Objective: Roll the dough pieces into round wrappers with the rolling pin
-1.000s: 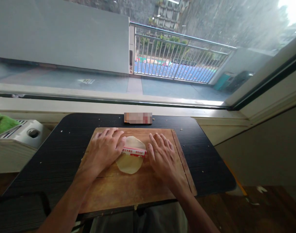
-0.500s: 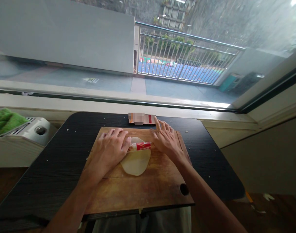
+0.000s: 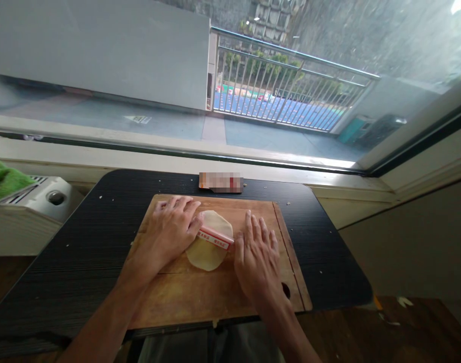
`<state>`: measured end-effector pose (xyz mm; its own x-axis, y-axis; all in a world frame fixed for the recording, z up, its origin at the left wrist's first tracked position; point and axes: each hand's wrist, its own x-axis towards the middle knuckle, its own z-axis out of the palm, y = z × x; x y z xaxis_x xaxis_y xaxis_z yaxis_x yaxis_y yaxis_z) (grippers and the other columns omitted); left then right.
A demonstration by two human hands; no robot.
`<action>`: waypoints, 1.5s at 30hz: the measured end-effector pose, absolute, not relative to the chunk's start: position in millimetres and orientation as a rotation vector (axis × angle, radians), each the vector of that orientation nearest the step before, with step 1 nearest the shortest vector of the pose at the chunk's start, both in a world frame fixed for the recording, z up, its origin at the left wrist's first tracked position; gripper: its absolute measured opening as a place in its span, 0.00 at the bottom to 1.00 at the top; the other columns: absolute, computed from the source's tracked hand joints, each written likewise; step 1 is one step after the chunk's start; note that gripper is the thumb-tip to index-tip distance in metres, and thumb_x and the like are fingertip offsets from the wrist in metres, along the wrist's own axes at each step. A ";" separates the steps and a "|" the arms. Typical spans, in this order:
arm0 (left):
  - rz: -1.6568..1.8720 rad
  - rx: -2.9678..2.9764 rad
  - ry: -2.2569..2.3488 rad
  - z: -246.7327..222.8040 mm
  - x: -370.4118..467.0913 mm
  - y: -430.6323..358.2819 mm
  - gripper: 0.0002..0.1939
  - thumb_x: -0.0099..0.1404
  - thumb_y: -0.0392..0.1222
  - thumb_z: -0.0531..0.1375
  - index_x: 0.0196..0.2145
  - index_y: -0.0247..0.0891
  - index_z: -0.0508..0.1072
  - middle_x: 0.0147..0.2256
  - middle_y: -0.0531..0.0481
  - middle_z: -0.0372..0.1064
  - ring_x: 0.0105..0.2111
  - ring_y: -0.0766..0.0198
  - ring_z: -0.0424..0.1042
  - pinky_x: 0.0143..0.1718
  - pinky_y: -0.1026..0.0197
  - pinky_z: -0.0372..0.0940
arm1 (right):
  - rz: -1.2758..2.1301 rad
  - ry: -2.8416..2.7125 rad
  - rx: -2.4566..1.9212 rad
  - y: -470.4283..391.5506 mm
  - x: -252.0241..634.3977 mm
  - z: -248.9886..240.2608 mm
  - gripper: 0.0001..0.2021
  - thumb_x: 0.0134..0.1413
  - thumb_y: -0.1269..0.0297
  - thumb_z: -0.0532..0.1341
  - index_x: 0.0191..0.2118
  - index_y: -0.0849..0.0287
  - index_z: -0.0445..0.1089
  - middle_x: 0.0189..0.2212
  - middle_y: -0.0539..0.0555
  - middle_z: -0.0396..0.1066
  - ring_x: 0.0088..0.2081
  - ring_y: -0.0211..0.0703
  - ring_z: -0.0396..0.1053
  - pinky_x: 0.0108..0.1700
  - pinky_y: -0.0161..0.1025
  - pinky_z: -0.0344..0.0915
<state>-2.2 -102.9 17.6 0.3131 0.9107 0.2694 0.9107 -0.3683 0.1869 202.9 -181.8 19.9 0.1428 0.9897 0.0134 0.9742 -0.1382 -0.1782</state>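
Note:
A flat, rounded sheet of dough (image 3: 205, 258) lies on the wooden cutting board (image 3: 192, 297). Across it rests a slim rolling pin (image 3: 216, 237) in a red-and-white printed wrap, slanting down to the right. My left hand (image 3: 174, 220) is flat over the pin's left end, fingers stretched forward and thumb against the wrap; that end is hidden. My right hand (image 3: 257, 249) lies at the other end with fingers extended and slightly apart, the thumb touching the pin's tip. Whether the pin runs on under the right palm cannot be seen.
The board sits on a black table (image 3: 324, 242) dotted with small crumbs. A flat package (image 3: 220, 182), partly blurred, lies behind the board. To the left stands a white unit (image 3: 45, 201) with a green cloth (image 3: 5, 179). A window ledge (image 3: 170, 160) borders the far side.
My right hand has come back toward me, swinging the pin's right end nearer, so its slant has reversed. My left hand has barely moved.

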 end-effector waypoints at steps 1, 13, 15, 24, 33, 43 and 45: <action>0.539 2.538 1.764 15.7 -2.4 -102.2 0.21 0.79 0.48 0.53 0.59 0.43 0.81 0.61 0.41 0.78 0.62 0.43 0.73 0.64 0.39 0.67 | 0.175 -1.963 -2.256 -188.2 199.6 19.8 0.32 0.79 0.61 0.43 0.82 0.62 0.51 0.79 0.61 0.55 0.80 0.60 0.51 0.78 0.63 0.50; 0.497 2.537 1.770 4.7 -5.0 -99.9 0.25 0.80 0.50 0.50 0.63 0.44 0.79 0.67 0.41 0.73 0.70 0.41 0.66 0.69 0.35 0.64 | 0.175 -1.972 -2.280 -157.2 203.2 24.3 0.31 0.80 0.58 0.45 0.81 0.60 0.52 0.79 0.63 0.55 0.80 0.61 0.50 0.78 0.65 0.48; 0.502 2.537 1.763 5.0 -5.1 -100.1 0.26 0.81 0.51 0.49 0.63 0.43 0.79 0.66 0.41 0.74 0.70 0.40 0.66 0.68 0.35 0.64 | 0.186 -1.997 -2.272 -141.1 210.9 25.0 0.31 0.80 0.58 0.44 0.81 0.61 0.53 0.79 0.64 0.55 0.80 0.62 0.49 0.78 0.67 0.47; 0.606 2.480 1.681 5.9 -7.0 -101.3 0.26 0.81 0.52 0.48 0.65 0.45 0.78 0.67 0.47 0.74 0.73 0.42 0.64 0.72 0.37 0.61 | 0.210 -2.064 -2.270 -122.7 217.9 27.1 0.32 0.80 0.59 0.43 0.82 0.62 0.49 0.80 0.64 0.51 0.81 0.63 0.44 0.79 0.67 0.45; 0.619 2.453 1.710 9.5 -4.4 -105.9 0.26 0.81 0.51 0.48 0.65 0.45 0.78 0.68 0.45 0.73 0.76 0.43 0.59 0.74 0.36 0.58 | 0.183 -2.018 -2.302 -171.9 191.3 28.3 0.31 0.81 0.59 0.43 0.82 0.62 0.50 0.81 0.61 0.49 0.81 0.61 0.45 0.80 0.66 0.45; 0.661 2.448 1.761 6.0 -0.2 -108.1 0.26 0.81 0.50 0.48 0.64 0.45 0.79 0.67 0.42 0.73 0.75 0.43 0.60 0.73 0.35 0.58 | 0.195 -1.999 -2.264 -173.1 189.5 27.8 0.32 0.79 0.62 0.45 0.82 0.61 0.51 0.79 0.62 0.53 0.80 0.61 0.49 0.79 0.66 0.48; 0.666 2.435 1.790 7.1 1.8 -109.3 0.26 0.81 0.50 0.48 0.64 0.44 0.79 0.67 0.41 0.73 0.75 0.42 0.61 0.72 0.34 0.58 | 0.208 -2.011 -2.255 -163.7 194.7 28.8 0.32 0.78 0.62 0.46 0.82 0.61 0.50 0.80 0.63 0.52 0.81 0.62 0.47 0.78 0.68 0.47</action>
<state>1.8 -109.3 7.1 0.2384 0.9200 0.3112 0.8996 -0.3299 0.2860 194.7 -163.7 28.8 0.1114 0.9934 -0.0270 0.9779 -0.1145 -0.1750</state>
